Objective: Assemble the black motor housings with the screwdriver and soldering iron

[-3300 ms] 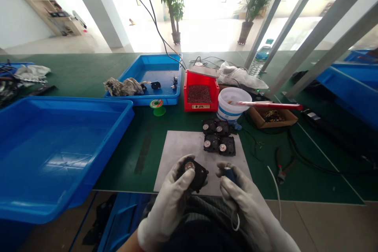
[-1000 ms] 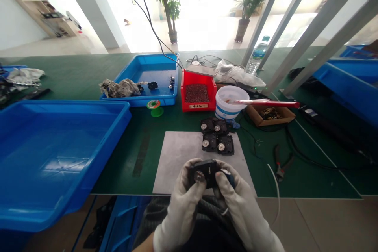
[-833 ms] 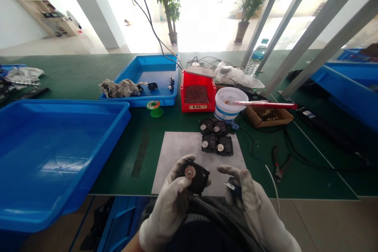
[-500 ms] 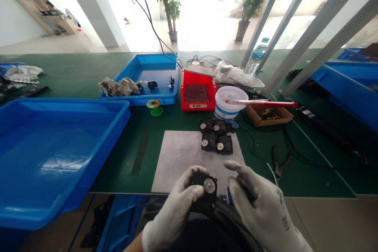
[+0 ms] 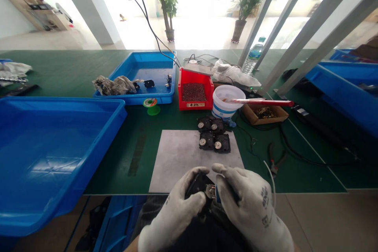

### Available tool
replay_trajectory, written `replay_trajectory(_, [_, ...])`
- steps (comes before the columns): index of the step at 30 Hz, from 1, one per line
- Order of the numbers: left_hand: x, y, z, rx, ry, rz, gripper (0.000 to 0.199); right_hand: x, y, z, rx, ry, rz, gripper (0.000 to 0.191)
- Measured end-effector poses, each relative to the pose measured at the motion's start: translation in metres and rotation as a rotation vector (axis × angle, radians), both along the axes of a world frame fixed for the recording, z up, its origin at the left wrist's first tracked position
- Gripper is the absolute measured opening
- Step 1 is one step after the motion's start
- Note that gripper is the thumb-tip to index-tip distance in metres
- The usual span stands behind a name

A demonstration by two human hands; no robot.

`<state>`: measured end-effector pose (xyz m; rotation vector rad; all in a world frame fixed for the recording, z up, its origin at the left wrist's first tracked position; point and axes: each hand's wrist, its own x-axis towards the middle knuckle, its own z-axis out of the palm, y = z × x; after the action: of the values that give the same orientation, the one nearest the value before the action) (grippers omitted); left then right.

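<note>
In white gloves, both hands meet above the near table edge. My left hand (image 5: 180,204) is closed around a black plastic housing (image 5: 198,183) with a round silver metal part, now tilted. My right hand (image 5: 243,197) grips a small blue tool (image 5: 217,193), mostly hidden by the fingers; its end is at the silver part, and whether they touch I cannot tell. A thin white cord (image 5: 272,183) shows beside the right glove. Several similar black housings with silver discs (image 5: 214,141) lie together at the upper right of a grey sheet (image 5: 171,161).
A big blue tray (image 5: 59,138) stands at left, another blue tray (image 5: 132,97) farther back. Behind the sheet are a red bin (image 5: 195,106) of small brown pieces, a white bucket (image 5: 226,104), a cardboard box (image 5: 273,119) and a green spool (image 5: 152,107). Pliers (image 5: 274,163) lie right.
My right hand has moved left with the blue tool, up to the housing. My left hand has tilted the housing. The view has shifted slightly.
</note>
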<state>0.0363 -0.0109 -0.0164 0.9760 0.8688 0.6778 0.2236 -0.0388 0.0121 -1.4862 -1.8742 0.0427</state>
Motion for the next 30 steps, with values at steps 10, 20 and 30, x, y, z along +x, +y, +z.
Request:
replay_trajectory(10, [-0.001, 0.0, 0.001, -0.075, -0.041, 0.021, 0.055, -0.001, 0.0, 0.003, -0.012, -0.019, 0.027, 0.021])
replay_trajectory(20, [0.0, 0.006, 0.01, 0.026, 0.039, -0.027, 0.054, 0.0, 0.001, 0.005, -0.003, -0.02, 0.056, 0.022])
replay_trajectory(30, [0.0, 0.004, 0.008, 0.019, 0.038, -0.051, 0.054, 0.0, 0.001, 0.0, -0.016, -0.033, 0.064, 0.02])
